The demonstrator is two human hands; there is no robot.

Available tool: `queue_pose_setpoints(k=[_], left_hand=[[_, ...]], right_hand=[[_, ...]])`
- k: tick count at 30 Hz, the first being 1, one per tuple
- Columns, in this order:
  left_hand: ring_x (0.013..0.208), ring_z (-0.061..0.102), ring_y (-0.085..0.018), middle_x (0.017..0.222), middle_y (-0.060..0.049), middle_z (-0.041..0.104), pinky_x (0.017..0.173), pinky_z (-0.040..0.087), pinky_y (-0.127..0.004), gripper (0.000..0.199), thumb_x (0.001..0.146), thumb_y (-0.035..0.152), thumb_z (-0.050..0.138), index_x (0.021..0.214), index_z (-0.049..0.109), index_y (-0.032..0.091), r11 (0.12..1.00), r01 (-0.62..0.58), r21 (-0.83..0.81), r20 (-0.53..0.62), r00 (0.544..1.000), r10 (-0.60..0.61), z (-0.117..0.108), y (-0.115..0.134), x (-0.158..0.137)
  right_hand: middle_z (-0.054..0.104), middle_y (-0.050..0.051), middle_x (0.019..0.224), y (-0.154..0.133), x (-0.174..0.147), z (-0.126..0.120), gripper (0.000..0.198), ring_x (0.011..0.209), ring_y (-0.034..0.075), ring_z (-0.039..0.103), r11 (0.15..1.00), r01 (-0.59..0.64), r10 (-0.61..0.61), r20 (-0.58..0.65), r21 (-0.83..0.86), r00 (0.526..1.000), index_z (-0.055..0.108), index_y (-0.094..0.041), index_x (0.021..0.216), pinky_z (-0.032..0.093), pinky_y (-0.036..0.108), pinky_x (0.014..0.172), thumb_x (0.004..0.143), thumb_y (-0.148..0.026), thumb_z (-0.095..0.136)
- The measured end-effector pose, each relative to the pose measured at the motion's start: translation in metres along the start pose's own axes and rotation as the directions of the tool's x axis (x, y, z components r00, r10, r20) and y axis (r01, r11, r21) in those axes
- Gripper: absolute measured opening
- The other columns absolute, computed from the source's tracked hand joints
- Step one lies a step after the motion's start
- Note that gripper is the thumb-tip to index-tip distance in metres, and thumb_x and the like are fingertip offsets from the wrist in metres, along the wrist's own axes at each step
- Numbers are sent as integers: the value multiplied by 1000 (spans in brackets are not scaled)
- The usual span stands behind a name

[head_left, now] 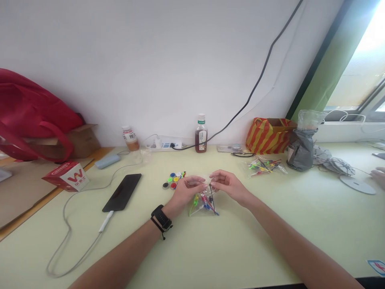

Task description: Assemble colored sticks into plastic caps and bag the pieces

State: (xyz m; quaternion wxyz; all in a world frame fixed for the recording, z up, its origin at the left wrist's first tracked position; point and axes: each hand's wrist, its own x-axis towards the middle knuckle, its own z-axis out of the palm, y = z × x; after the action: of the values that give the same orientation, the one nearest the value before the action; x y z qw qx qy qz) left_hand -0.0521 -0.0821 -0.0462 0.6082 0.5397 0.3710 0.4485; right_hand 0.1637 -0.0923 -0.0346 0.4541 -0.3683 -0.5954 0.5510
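Note:
A small clear plastic bag (200, 209) with thin colourful sticks and small parts in it stands on the table between my hands. My left hand (187, 192) is closed on its upper left edge and wears a black watch on the wrist. On the other side, my right hand (230, 188) pinches the bag's upper right edge, close to the top of a black stick (211, 194). Just behind my left hand lie several small round discs (172, 180) in black, red, blue, green, yellow and white, partly hidden by its fingers.
Back right, a flat bag of colourful sticks (264, 166) lies before a striped bag (267, 136). A bottle (201, 136) stands by the wall. Left are a charging phone (122, 192) and a red box (67, 176). Another person's hand (378, 177) shows at the right edge.

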Motion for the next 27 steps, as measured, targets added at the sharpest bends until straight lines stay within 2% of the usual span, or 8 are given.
queue_pose_setpoints(k=[4, 6, 8, 12, 17, 20, 25, 27], left_hand=[[89, 73, -20, 101, -9, 79, 82, 57, -30, 34, 80, 40, 85, 102, 79, 16, 992, -95, 87, 1, 995, 96, -3, 7, 2], [84, 72, -19, 93, -7, 78, 81, 57, -31, 35, 81, 40, 84, 108, 78, 18, 980, -155, 125, -55, 985, 163, -9, 13, 4], [79, 71, -19, 80, -4, 76, 78, 56, -30, 36, 80, 38, 84, 109, 77, 18, 970, -171, 171, -58, 981, 184, -15, 20, 5], [80, 72, -20, 80, -6, 76, 76, 55, -30, 31, 82, 37, 82, 105, 77, 17, 964, -165, 207, -29, 984, 175, -23, 29, 4], [83, 73, -20, 92, -10, 79, 81, 56, -32, 39, 86, 43, 79, 113, 76, 16, 977, -140, 162, 33, 990, 136, -23, 28, 3], [78, 72, -20, 87, -10, 79, 76, 57, -31, 36, 81, 42, 83, 104, 78, 15, 979, -123, 161, 26, 992, 120, -20, 28, 4], [72, 69, -18, 83, -10, 79, 68, 55, -29, 32, 77, 40, 87, 95, 80, 15, 977, -105, 186, -22, 994, 111, -21, 28, 5], [72, 68, -17, 82, -9, 78, 68, 55, -28, 32, 77, 39, 88, 96, 79, 15, 980, -117, 163, -17, 992, 121, -24, 25, 7]], right_hand=[[69, 2, 79, 1, 1, 3, 34, 73, 16, 64, 998, 60, -61, -88, -15, 994, 70, -20, 99, 52, 33, 72, 83, -48, 79], [69, 2, 76, 1, 1, 4, 35, 72, 17, 64, 997, 64, -68, -104, -37, 992, 71, -19, 96, 52, 34, 71, 82, -50, 78], [70, 2, 76, 0, 1, 4, 37, 72, 18, 64, 997, 61, -66, -121, -42, 990, 71, -19, 99, 52, 35, 72, 83, -52, 77], [73, 3, 81, -2, 0, 3, 39, 74, 18, 66, 997, 73, -74, -143, -9, 987, 69, -21, 111, 53, 36, 74, 86, -52, 73], [74, 4, 83, 0, 0, 4, 33, 75, 18, 67, 990, 124, -133, -131, -74, 982, 70, -21, 101, 54, 35, 74, 88, -51, 72], [73, 4, 86, 2, 0, 5, 35, 75, 19, 69, 978, 153, -169, -109, -140, 980, 69, -21, 104, 57, 37, 76, 88, -52, 71], [68, 3, 80, 3, 0, 5, 35, 74, 19, 65, 960, 172, -226, -249, -219, 942, 68, -22, 98, 57, 35, 71, 84, -54, 76], [67, 2, 81, 2, 0, 4, 38, 74, 18, 64, 974, 149, -185, -228, -168, 956, 68, -22, 103, 56, 34, 71, 81, -52, 79]])
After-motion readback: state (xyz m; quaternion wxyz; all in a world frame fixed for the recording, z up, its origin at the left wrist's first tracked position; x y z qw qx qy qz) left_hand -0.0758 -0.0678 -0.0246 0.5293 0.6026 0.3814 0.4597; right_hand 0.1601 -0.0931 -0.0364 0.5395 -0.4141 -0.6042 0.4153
